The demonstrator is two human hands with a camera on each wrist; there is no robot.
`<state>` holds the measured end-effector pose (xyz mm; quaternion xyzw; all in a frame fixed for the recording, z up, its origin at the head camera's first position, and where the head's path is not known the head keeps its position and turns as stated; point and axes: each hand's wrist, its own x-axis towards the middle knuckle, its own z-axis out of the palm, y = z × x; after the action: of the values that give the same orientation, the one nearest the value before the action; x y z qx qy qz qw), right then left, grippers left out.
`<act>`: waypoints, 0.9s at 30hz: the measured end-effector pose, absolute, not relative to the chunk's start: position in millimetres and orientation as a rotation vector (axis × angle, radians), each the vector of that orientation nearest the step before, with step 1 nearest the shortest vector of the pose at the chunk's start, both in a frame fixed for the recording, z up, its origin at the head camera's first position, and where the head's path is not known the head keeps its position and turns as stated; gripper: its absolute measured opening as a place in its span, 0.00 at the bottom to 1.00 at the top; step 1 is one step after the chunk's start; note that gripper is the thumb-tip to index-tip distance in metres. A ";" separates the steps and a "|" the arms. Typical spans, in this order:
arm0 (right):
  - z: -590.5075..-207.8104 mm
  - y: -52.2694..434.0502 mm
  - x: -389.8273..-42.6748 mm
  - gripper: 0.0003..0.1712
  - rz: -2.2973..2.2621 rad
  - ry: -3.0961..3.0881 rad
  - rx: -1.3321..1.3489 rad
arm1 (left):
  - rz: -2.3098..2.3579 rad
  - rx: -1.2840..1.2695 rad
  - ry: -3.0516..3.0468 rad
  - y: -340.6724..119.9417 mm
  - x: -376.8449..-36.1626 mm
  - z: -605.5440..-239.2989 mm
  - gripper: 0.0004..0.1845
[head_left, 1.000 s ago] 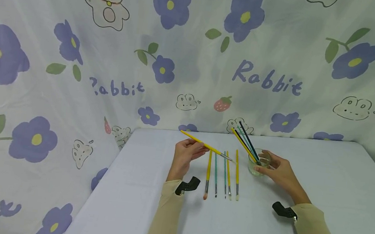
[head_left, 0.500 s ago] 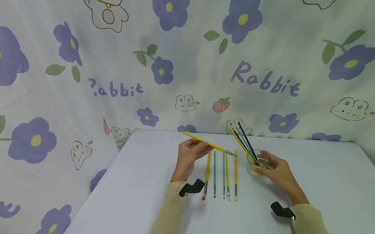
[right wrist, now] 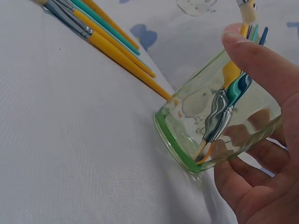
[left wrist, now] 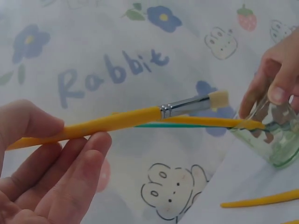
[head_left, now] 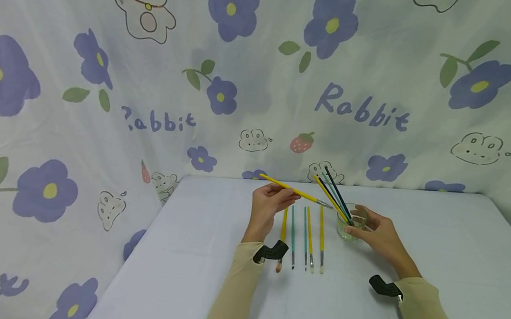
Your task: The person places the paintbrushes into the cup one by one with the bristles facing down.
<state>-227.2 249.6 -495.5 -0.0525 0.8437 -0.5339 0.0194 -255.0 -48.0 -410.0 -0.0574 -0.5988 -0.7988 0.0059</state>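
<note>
Between thumb and fingers my left hand [head_left: 270, 206] pinches a yellow paintbrush [left wrist: 112, 120] with a silver ferrule and flat pale bristles. It is held above the table, bristle end pointing right toward the glass. My right hand [head_left: 381, 237] grips a clear greenish glass [right wrist: 187, 102] round its side, thumb near the rim. Inside the glass, several paintbrushes [head_left: 334, 195] with yellow, teal and dark handles lean left, bristles down. The held brush's tip overlaps these handles in the head view. A row of yellow and teal paintbrushes [head_left: 307, 239] lies between the hands, bristles toward me.
A white cloth covers the table [head_left: 167, 265]. Behind it and along the left hangs a curtain [head_left: 265, 76] printed with flowers, rabbits and lettering. A black wrist camera [head_left: 270, 252] sits on the left sleeve, above the left end of the brush row.
My left hand has moved right and slightly up with the yellow paintbrush, bringing its bristles closer to the glass. The right hand stays around the glass, and the row on the table is unchanged.
</note>
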 end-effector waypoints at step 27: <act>-491.5 248.4 -225.2 0.50 -1.642 2.628 -0.146 | -2.403 -0.231 -2.024 -7.5 -266.6 -408.9 0.11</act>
<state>-225.2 248.4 -491.5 -0.0470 0.8469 -0.5292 0.0195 -266.6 -7.5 -408.9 -0.0734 -0.6425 -0.7628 -0.0047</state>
